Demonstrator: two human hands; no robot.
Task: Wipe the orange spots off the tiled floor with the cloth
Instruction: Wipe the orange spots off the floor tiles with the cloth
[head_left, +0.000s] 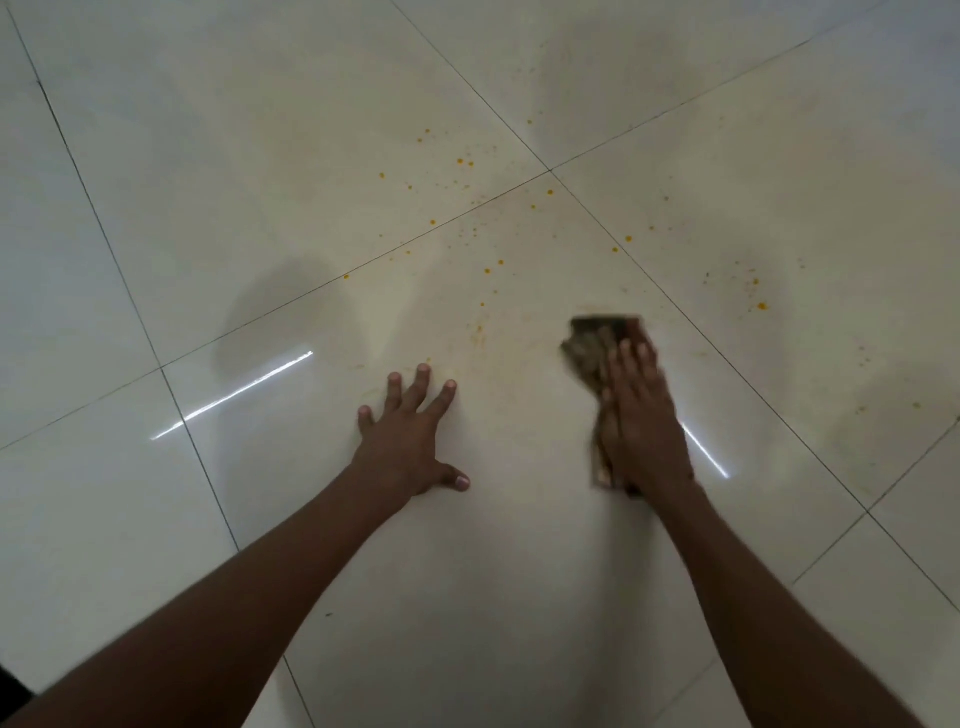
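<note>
Orange spots (470, 164) speckle the tiled floor (156, 234) from the far middle across to the right, so wiping is only partly done. My left hand (410, 434) braces flat, fingers spread, while my right hand (641, 421) presses the cloth (595, 343) down with straight fingers, blurred mid-stroke. Next, I judge, I should push the cloth farther out and rightward.

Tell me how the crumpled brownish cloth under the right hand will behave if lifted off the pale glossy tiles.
The crumpled brownish cloth looks creased and bunched, so it would likely flop and drape. It probably slides easily, since the pale glossy tiled floor mirrors light. The right hand alone covers it, suggesting little weight.
</note>
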